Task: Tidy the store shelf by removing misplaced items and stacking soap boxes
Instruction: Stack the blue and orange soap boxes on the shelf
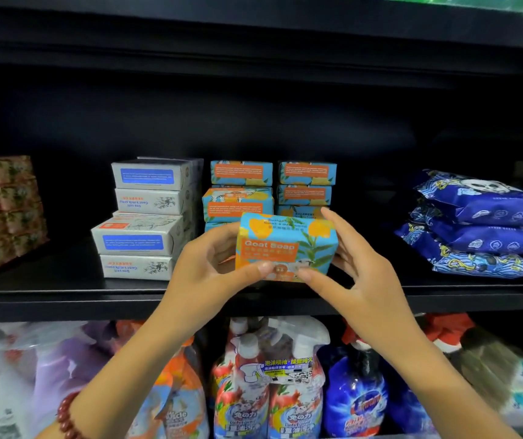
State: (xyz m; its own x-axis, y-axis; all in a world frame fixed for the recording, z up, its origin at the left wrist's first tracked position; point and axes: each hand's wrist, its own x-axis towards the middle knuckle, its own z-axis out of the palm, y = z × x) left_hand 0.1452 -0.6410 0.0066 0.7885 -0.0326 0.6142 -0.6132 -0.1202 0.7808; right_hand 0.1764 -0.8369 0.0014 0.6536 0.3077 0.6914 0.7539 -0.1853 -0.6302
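Two hands hold a single blue-and-orange soap box (285, 245), lettered "Goat Soap", in front of the middle shelf (64, 299), just above its front edge. The left hand (212, 264) grips the box's left end, thumb on the lower front face. The right hand (358, 270) grips the right end, thumb on the same face and forefinger raised over the top. The box is closed and its contents do not show. Behind it on the shelf stand two stacks of matching boxes (241, 191), side by side. To their left is an uneven stack of white soap boxes (146, 217), some with their lettering upside down. Red patterned packs (3, 213) are piled at far left, and dark blue pouches (481, 223) lie stacked at right. The shelf below holds spray bottles (269, 375) wrapped as a pair and a blue bottle (358, 397). A red bead bracelet (67, 416) circles the left wrist.
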